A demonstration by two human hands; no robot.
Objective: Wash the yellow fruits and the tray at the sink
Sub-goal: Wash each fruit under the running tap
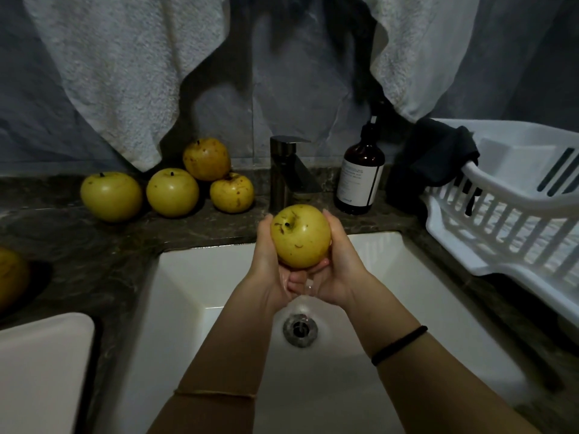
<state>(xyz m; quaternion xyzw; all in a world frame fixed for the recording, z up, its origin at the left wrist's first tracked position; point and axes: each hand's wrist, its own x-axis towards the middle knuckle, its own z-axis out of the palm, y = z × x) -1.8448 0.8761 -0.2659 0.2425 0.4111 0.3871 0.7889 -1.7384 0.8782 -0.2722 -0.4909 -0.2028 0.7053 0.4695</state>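
A yellow fruit (300, 235) with a dark stem is cupped between my left hand (270, 270) and my right hand (336, 270) over the white sink (438, 324), just below the dark faucet (289, 170). Water runs off my fingers toward the drain (300, 329). Several more yellow fruits (171, 192) sit on the dark stone counter at the back left, one stacked on the others. At the left edge another yellow fruit (11, 278) rests on a dark tray (42, 274), both partly cut off.
A brown pump bottle (360, 180) stands right of the faucet. A white dish rack (507, 214) with a dark cloth (435, 155) draped over it fills the right counter. Grey towels (125, 73) hang on the back wall. A white container (44, 371) is at lower left.
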